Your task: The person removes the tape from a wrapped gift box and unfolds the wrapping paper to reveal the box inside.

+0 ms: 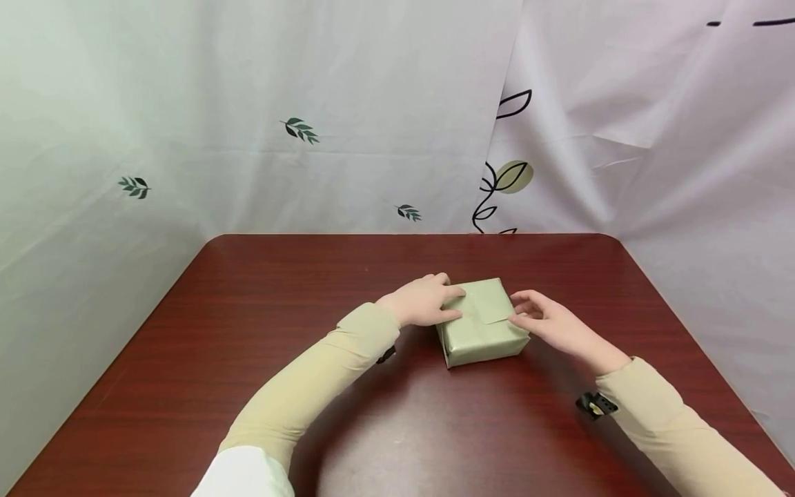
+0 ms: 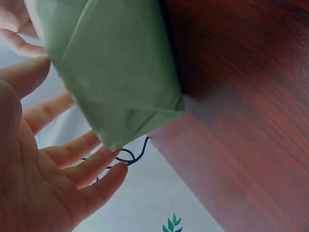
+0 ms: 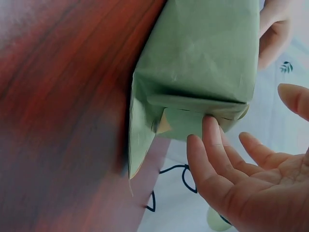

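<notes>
A box wrapped in pale green paper [image 1: 484, 338] sits on the table, right of its middle. My left hand [image 1: 424, 301] rests on the box's left side, thumb and fingers spread along its top edge. In the left wrist view, that end of the wrapping [image 2: 120, 82] is folded flat. My right hand [image 1: 559, 326] is at the opposite end, fingers extended. There, in the right wrist view, the paper stands loose, with a flap [image 3: 141, 128] jutting out along the table side. Two right fingertips [image 3: 210, 123] touch the folded-in paper at this end.
The dark red wooden table [image 1: 279, 290] reaches back to a white curtain [image 1: 373, 90] printed with leaves. The curtain also runs along both sides. Black devices are strapped at both wrists, the right wrist camera [image 1: 596, 406] showing plainly.
</notes>
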